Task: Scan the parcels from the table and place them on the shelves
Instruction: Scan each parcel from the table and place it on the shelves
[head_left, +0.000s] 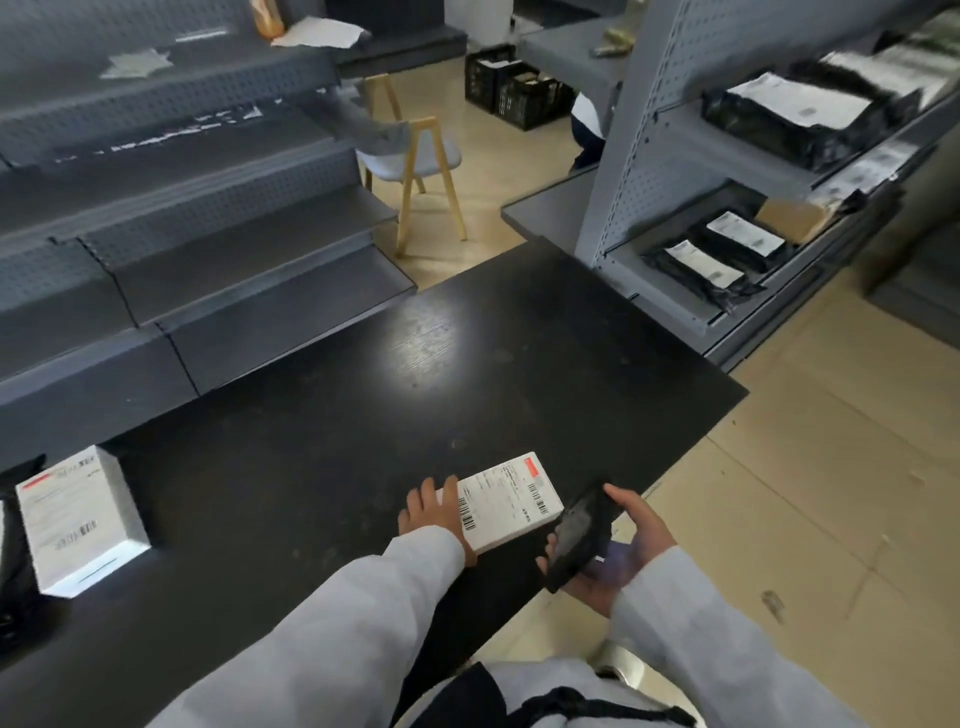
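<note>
A small white parcel box (506, 501) with barcode labels lies on the black table (363, 415) near its front right edge. My left hand (431, 512) rests on the box's left end, fingers curled over its edge. My right hand (618, 551) holds a black handheld scanner (579, 538) just right of the box, tilted toward it. A second, larger white parcel (80, 519) sits on the table's far left. Grey shelves (727, 156) at the right carry several black bagged parcels (779, 111).
Empty dark grey shelves (208, 249) run along the left behind the table. A wooden chair (415, 161) stands beyond them, black crates (514, 85) on the floor farther back. A person crouches behind the right shelf (587, 124). Beige floor lies to the right.
</note>
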